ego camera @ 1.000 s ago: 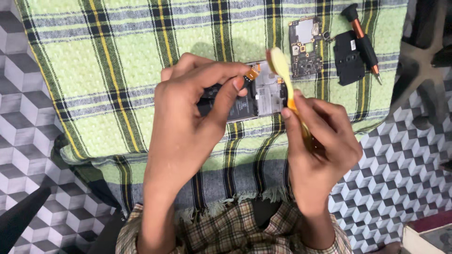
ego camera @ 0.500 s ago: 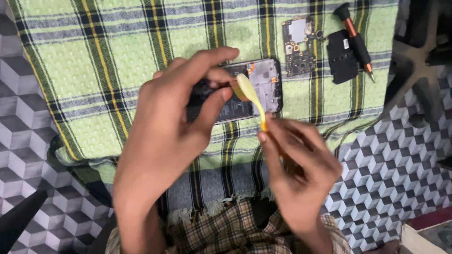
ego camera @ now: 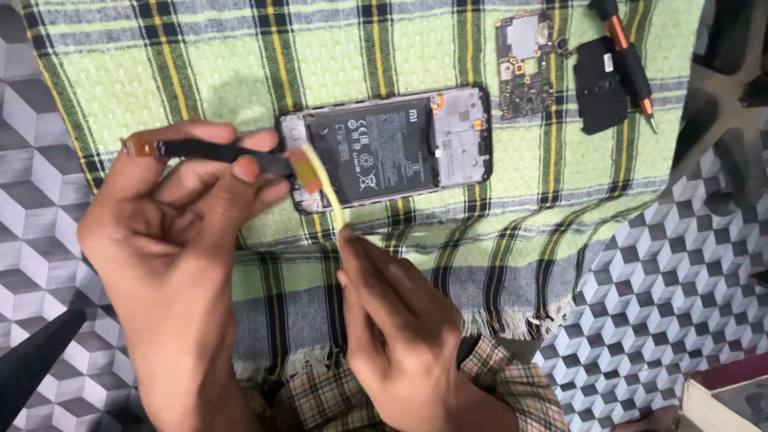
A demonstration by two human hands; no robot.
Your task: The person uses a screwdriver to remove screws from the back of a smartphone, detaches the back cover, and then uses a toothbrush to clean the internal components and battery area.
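An opened phone (ego camera: pixel 400 148) with its back removed and its black battery showing lies on a green plaid cloth (ego camera: pixel 200 72). My left hand (ego camera: pixel 168 248) pinches a long black flex cable (ego camera: pixel 208 150) that runs to the phone's left end. My right hand (ego camera: pixel 400 336) holds a thin yellow plastic pry tool (ego camera: pixel 324 180), whose tip touches the cable's orange end by the phone's lower left corner.
A bare circuit board (ego camera: pixel 522 64), a black cover piece (ego camera: pixel 600 84) and an orange-and-black screwdriver (ego camera: pixel 628 56) lie on the cloth at the upper right. The floor around has a grey cube pattern. A box corner (ego camera: pixel 728 400) shows at the bottom right.
My left hand has moved left off the phone, drawing the black flex cable out with it. The phone lies uncovered on the cloth. The pry tool stays at the cable's end.
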